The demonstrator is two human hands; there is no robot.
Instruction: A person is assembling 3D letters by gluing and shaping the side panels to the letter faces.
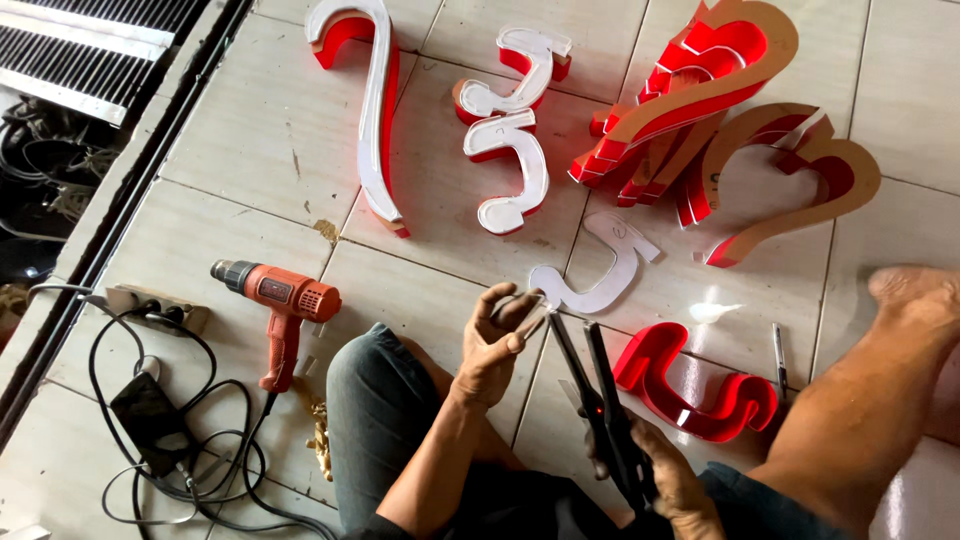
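The left hand (497, 345) pinches the lower end of a flat white cut-out shape (597, 268) between thumb and fingertips; the rest of that shape lies on the tiled floor (240, 150). The right hand (668, 485) is closed around the handles of long black shears (598, 395), whose blades point up toward the pinched end. Just right of the blades lies a red channel letter (697, 388). Left of the person's knee lies an orange heat gun (280, 305).
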